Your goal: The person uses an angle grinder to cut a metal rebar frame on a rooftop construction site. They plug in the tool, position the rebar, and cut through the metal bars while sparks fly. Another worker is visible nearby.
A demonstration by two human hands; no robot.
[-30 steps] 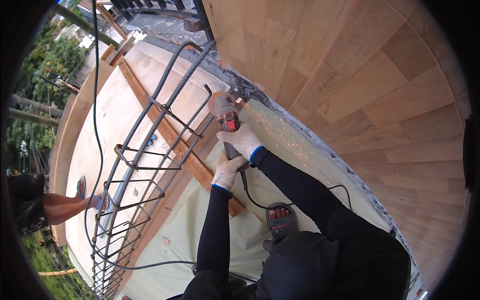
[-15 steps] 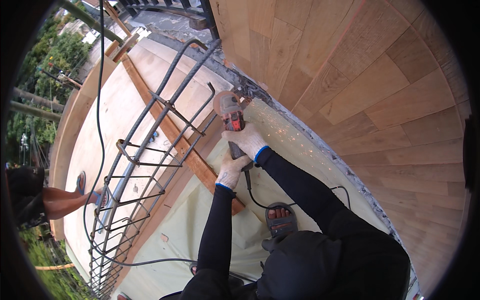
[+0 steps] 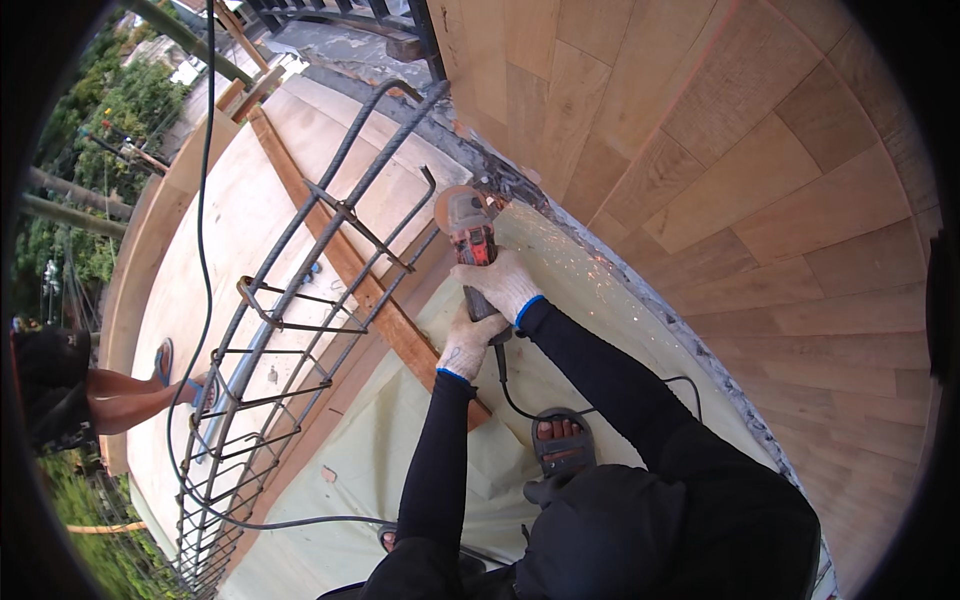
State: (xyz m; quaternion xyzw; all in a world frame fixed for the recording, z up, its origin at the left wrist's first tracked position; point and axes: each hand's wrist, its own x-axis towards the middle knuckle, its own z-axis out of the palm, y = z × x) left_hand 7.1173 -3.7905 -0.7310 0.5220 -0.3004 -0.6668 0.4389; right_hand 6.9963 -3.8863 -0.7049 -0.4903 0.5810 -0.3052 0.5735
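Both gloved hands clenched on red angle grinder (image 3: 470,238), frame centre: right hand (image 3: 503,284) grips body, left hand (image 3: 468,345) grips rear handle. Disc at wood wall base, beside rusty rebar cage (image 3: 300,330).

rebar cage (image 3: 290,340) on plywood deck (image 3: 215,235) | timber strip (image 3: 345,255) | plastic sheet (image 3: 400,470) | black cable (image 3: 205,150)
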